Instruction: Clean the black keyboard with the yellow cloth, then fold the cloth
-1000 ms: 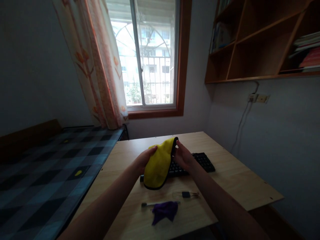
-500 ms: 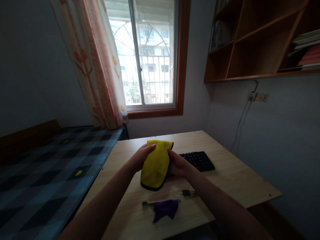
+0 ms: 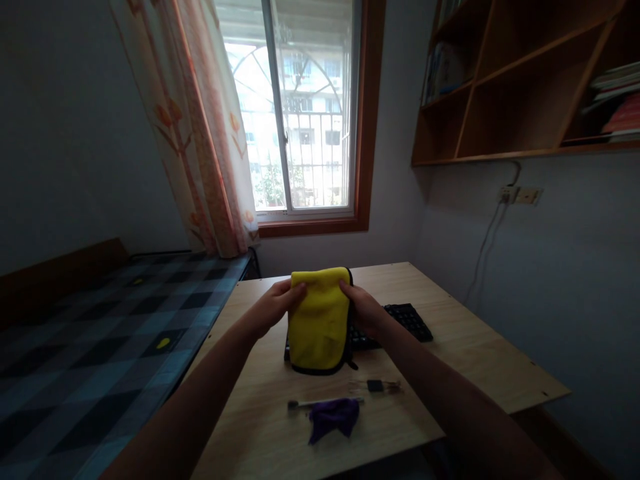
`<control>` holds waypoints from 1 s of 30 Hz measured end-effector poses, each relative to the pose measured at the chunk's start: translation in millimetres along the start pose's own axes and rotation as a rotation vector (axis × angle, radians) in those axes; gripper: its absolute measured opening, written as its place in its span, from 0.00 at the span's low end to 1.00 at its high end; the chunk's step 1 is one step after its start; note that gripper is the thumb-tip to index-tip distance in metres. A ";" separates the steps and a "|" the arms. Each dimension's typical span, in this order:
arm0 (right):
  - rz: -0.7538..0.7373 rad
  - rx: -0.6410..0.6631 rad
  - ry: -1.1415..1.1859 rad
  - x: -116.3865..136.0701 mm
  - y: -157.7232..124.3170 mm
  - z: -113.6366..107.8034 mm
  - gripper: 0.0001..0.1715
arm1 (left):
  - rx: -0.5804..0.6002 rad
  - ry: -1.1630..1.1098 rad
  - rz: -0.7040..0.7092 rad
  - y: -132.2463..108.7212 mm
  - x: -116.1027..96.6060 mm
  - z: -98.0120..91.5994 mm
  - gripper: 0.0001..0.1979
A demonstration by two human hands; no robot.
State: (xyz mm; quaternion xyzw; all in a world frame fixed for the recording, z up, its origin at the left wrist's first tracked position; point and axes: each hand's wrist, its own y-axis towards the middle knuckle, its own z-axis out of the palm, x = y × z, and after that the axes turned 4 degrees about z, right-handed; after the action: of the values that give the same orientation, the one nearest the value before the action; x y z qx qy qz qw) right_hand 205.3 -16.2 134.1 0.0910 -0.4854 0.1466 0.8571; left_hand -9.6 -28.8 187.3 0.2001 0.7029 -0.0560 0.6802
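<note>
A yellow cloth (image 3: pixel 320 323) with black edging hangs folded between my two hands, above the table. My left hand (image 3: pixel 277 301) pinches its upper left corner, thumb on the front. At the upper right edge, my right hand (image 3: pixel 364 308) grips it the same way. Behind the cloth lies a black keyboard (image 3: pixel 407 322), partly hidden by the cloth and my right hand. Nearer to me on the table are a crumpled purple cloth (image 3: pixel 334 419), a thin brush-like stick (image 3: pixel 300 405) partly beneath it, and a small dark item with clear ends (image 3: pixel 375 386).
The light wooden table (image 3: pixel 480 360) stands below a window (image 3: pixel 305 133). To the left is a bed with a checked cover (image 3: pixel 145 353). Wooden shelves (image 3: pixel 520 100) hang on the right wall, above a socket with a cable (image 3: pixel 507 195).
The yellow cloth has been spread flatter and wider, and raised slightly. My hands have moved a little apart along its top edge. More of the keyboard shows left of the cloth.
</note>
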 end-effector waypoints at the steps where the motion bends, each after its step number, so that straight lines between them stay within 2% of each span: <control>1: -0.056 -0.016 -0.028 -0.1 -2.0 0.2 0.24 | -0.023 -0.038 0.021 -0.5 1.5 -0.8 0.25; 4: -0.325 -0.056 -0.143 1.1 -10.9 2.1 0.24 | -0.067 -0.196 0.073 -1.6 6.0 -2.1 0.24; 6: -0.405 -0.068 -0.174 2.4 -14.4 4.1 0.24 | -0.067 -0.256 0.089 0.0 7.4 -1.7 0.24; 8: -0.308 -0.031 -0.139 2.5 -13.2 6.0 0.25 | -0.074 -0.258 0.077 4.2 8.1 -0.5 0.24; 11: 0.026 0.083 -0.078 0.4 -6.1 6.0 0.26 | -0.121 -0.193 -0.001 10.6 10.6 1.0 0.26; 13: 0.149 0.123 -0.062 -0.2 -2.7 4.2 0.27 | -0.139 -0.145 -0.045 11.5 12.5 0.5 0.27; 14: 0.135 0.120 -0.054 0.6 -2.2 2.8 0.27 | -0.139 -0.129 -0.044 10.8 13.1 -0.6 0.28; 16: -0.007 0.093 -0.063 5.0 -3.6 0.0 0.24 | -0.127 -0.116 0.012 8.0 12.9 -4.3 0.26; 19: -0.217 0.095 -0.168 17.7 -8.0 -3.5 0.14 | -0.092 -0.101 0.105 5.1 9.3 -11.4 0.16; 22: -0.228 0.129 -0.234 30.5 -9.5 -3.3 0.03 | -0.094 -0.091 0.124 7.4 4.6 -12.9 0.07; 25: -0.200 0.121 -0.173 36.4 -6.9 -0.2 0.03 | -0.149 -0.132 0.133 12.8 1.8 -5.8 0.06; 27: -0.196 0.094 -0.134 36.1 -4.1 0.5 0.08 | -0.193 -0.195 0.102 15.8 2.8 -0.3 0.14; 29: -0.206 0.045 -0.118 33.2 -0.6 -1.6 0.15 | -0.216 -0.287 0.005 17.2 7.7 2.3 0.18; 30: -0.219 0.013 -0.118 30.8 1.5 -3.7 0.16 | -0.207 -0.349 -0.070 17.3 12.0 2.6 0.17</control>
State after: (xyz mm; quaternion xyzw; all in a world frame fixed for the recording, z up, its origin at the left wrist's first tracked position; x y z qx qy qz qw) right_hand 222.8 -8.7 158.7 0.1575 -0.5211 0.0497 0.8374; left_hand -0.9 -11.5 178.7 0.0917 0.5830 -0.0407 0.8063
